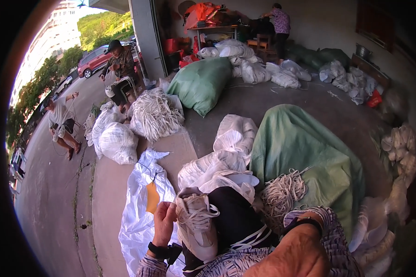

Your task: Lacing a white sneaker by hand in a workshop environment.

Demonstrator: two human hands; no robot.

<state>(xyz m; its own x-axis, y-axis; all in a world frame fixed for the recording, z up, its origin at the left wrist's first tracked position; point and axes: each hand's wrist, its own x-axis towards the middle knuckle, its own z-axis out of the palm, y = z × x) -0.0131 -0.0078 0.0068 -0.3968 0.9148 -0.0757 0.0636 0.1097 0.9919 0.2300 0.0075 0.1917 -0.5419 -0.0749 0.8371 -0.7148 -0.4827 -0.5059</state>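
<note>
That beige sneaker sits near you in your lap, toe toward you, laces up. It looks light and soft in the upper and stiffer along the sole, so grip it by the sole edge or heel, not the floppy white laces. Your left hand is pinching its left side near the laces. Your right hand is mostly cut off, so I can't tell its grip. A heap of white cords lies just to the right.
</note>
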